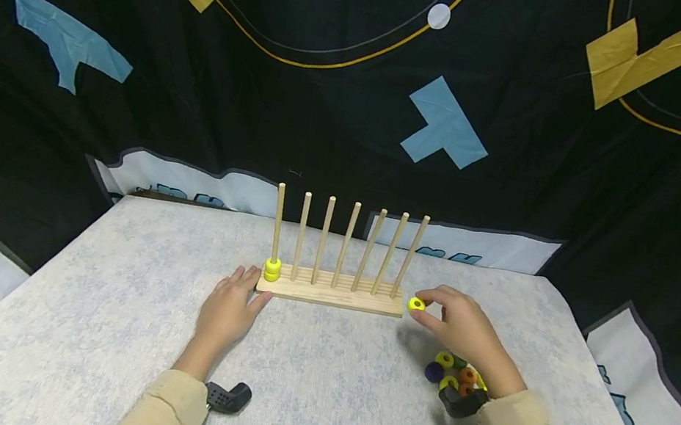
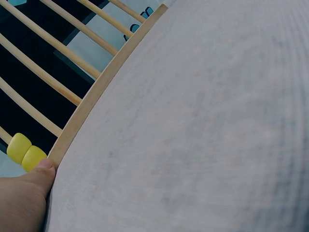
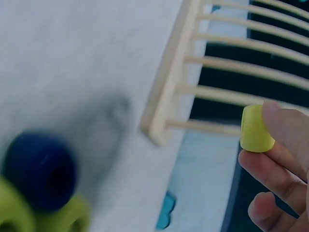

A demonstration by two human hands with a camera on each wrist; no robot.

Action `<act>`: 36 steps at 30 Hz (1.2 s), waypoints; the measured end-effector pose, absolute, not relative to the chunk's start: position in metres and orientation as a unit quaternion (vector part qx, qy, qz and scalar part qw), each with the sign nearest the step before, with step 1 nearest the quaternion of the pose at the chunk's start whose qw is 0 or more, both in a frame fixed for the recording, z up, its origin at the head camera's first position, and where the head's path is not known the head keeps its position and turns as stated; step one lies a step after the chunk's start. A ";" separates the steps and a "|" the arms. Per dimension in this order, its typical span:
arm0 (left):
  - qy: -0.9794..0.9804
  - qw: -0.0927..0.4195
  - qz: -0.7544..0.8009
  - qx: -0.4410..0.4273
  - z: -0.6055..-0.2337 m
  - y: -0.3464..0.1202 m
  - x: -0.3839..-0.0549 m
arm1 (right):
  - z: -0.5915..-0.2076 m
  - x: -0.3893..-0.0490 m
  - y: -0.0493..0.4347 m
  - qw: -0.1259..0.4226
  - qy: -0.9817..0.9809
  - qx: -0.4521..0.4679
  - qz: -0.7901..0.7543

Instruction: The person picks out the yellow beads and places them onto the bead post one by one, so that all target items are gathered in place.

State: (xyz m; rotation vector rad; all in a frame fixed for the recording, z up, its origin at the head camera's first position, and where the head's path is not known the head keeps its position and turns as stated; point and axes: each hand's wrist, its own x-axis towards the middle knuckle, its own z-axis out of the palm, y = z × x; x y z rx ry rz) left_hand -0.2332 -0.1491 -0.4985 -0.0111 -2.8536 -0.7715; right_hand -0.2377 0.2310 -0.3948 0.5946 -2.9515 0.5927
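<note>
A wooden peg stand (image 1: 333,299) with a row of upright pegs stands on the table; two yellow beads (image 1: 272,270) are stacked on its leftmost peg. My left hand (image 1: 228,310) holds the stand's left end, its thumb (image 2: 42,170) at the front edge beside the beads. Beyond the right end, my right hand (image 1: 459,324) pinches another yellow bead (image 3: 256,129) between thumb and fingers, above the table. In the right wrist view this bead overlaps the near pegs. Below the right wrist lies a group of loose beads, including a dark blue bead (image 1: 433,371) and an orange bead (image 1: 468,375).
The pale table (image 1: 96,322) carries the stand near its far side. Behind it hangs a black cloth (image 1: 327,129) with blue and gold shapes. A black wrist camera (image 1: 461,402) on the right arm partly covers the loose beads.
</note>
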 end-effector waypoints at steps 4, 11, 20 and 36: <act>-0.962 0.091 -0.258 -0.001 -0.498 -0.149 -0.234 | -0.386 -0.237 0.215 0.053 -0.954 0.213 0.203; -0.962 0.090 -0.258 -0.004 -0.499 -0.149 -0.234 | -0.381 -0.241 0.194 0.073 -0.943 0.244 0.217; -0.961 0.097 -0.258 -0.005 -0.500 -0.149 -0.235 | -0.371 -0.245 0.167 0.076 -0.936 0.243 0.244; -0.961 0.096 -0.260 -0.005 -0.500 -0.150 -0.234 | -0.338 -0.256 0.112 0.091 -0.928 0.240 0.270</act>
